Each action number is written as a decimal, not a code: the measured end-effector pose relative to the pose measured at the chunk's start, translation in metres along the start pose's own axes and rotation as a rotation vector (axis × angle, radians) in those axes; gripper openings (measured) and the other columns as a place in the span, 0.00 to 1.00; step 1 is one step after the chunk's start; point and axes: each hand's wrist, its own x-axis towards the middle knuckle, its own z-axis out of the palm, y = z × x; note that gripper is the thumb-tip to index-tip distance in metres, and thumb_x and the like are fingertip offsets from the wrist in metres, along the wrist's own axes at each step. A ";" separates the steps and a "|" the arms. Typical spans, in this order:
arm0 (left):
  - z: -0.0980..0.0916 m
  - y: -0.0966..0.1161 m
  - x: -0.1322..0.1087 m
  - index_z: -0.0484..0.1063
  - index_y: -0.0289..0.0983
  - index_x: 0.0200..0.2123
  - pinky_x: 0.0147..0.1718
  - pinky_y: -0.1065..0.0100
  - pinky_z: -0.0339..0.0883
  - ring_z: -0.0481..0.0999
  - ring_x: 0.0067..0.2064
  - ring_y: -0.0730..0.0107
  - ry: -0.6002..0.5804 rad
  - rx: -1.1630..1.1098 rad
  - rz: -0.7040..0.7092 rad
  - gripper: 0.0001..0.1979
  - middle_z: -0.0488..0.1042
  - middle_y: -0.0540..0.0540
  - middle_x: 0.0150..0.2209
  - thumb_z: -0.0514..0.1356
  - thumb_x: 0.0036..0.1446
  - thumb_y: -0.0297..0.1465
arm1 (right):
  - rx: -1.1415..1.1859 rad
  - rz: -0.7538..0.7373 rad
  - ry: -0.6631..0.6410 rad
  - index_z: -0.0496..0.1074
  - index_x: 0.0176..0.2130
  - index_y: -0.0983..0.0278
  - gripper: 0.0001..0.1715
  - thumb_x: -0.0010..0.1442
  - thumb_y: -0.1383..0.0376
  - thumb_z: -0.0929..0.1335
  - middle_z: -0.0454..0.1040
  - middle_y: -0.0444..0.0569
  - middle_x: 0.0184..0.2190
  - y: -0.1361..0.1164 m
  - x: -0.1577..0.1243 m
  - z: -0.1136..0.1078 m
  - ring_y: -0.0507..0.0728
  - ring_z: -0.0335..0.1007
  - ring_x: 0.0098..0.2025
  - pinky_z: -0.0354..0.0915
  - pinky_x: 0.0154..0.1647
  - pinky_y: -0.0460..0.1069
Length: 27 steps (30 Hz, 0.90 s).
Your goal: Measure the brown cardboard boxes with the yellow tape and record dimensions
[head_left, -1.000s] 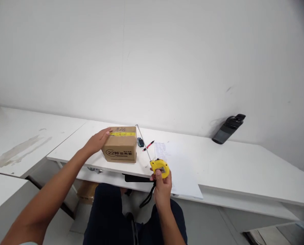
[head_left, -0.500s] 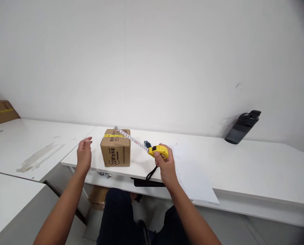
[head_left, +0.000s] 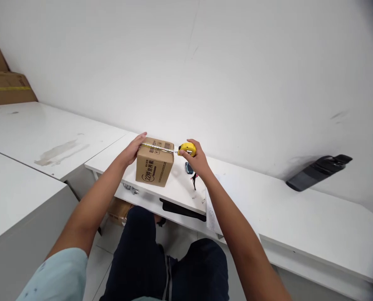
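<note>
A small brown cardboard box (head_left: 154,169) with dark printing and yellow tape stands upright on the white table. The pale numbered blade (head_left: 159,148) of a tape measure lies across its top, from the left edge to the right. My left hand (head_left: 134,149) is at the box's upper left edge, its fingers pressed together at the blade's end; some fingertips are hidden. My right hand (head_left: 197,159) is closed around the yellow tape measure (head_left: 187,148), just off the box's right side. Under it hangs a dark wrist strap (head_left: 194,180).
A small dark blue object (head_left: 189,168) lies right of the box. Paper (head_left: 216,217) is partly under my right forearm. A black bottle (head_left: 318,171) leans against the wall. Larger cartons (head_left: 7,88) are stacked far left. A black flat item (head_left: 181,210) rests on the lower shelf.
My left hand has moved right to the box's left edge and closed at the blade's end. The right hand has brought the tape measure closer, and the blade now lies on the box top.
</note>
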 end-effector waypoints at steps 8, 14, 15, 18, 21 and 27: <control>0.008 0.014 -0.010 0.47 0.41 0.74 0.62 0.54 0.62 0.69 0.63 0.51 -0.091 0.210 -0.117 0.40 0.57 0.37 0.71 0.57 0.63 0.42 | 0.078 0.022 0.023 0.66 0.54 0.57 0.35 0.53 0.46 0.74 0.73 0.47 0.43 0.012 0.004 -0.004 0.56 0.69 0.41 0.70 0.45 0.55; -0.001 0.029 -0.010 0.41 0.46 0.75 0.68 0.54 0.49 0.52 0.72 0.47 -0.174 0.567 -0.127 0.48 0.44 0.44 0.75 0.60 0.58 0.50 | 0.072 0.040 -0.037 0.64 0.59 0.55 0.40 0.53 0.45 0.74 0.72 0.47 0.45 0.017 0.016 -0.015 0.57 0.70 0.42 0.71 0.46 0.56; -0.001 0.029 -0.010 0.38 0.45 0.75 0.67 0.53 0.52 0.55 0.71 0.46 -0.199 0.574 -0.146 0.51 0.46 0.42 0.75 0.62 0.56 0.50 | 0.067 0.047 -0.045 0.63 0.59 0.55 0.40 0.53 0.45 0.74 0.72 0.47 0.45 0.016 0.017 -0.017 0.57 0.70 0.42 0.70 0.46 0.56; -0.003 0.029 -0.008 0.32 0.46 0.75 0.63 0.53 0.60 0.64 0.67 0.45 -0.265 0.547 -0.197 0.59 0.53 0.39 0.73 0.67 0.51 0.48 | 0.044 0.054 -0.057 0.66 0.55 0.56 0.35 0.54 0.46 0.74 0.72 0.48 0.46 0.012 0.015 -0.023 0.58 0.70 0.43 0.70 0.43 0.54; -0.001 0.027 -0.006 0.31 0.50 0.75 0.60 0.52 0.62 0.68 0.64 0.47 -0.292 0.514 -0.226 0.58 0.55 0.41 0.72 0.66 0.52 0.46 | 0.017 0.056 -0.041 0.67 0.48 0.57 0.29 0.55 0.46 0.74 0.73 0.46 0.42 0.010 0.006 -0.023 0.57 0.69 0.40 0.68 0.40 0.53; 0.008 0.020 -0.003 0.35 0.49 0.75 0.57 0.52 0.66 0.71 0.61 0.47 -0.287 0.432 -0.227 0.57 0.57 0.39 0.71 0.67 0.51 0.43 | 0.055 0.037 0.089 0.62 0.41 0.58 0.27 0.55 0.45 0.73 0.71 0.43 0.35 0.008 -0.006 -0.001 0.54 0.66 0.34 0.64 0.34 0.50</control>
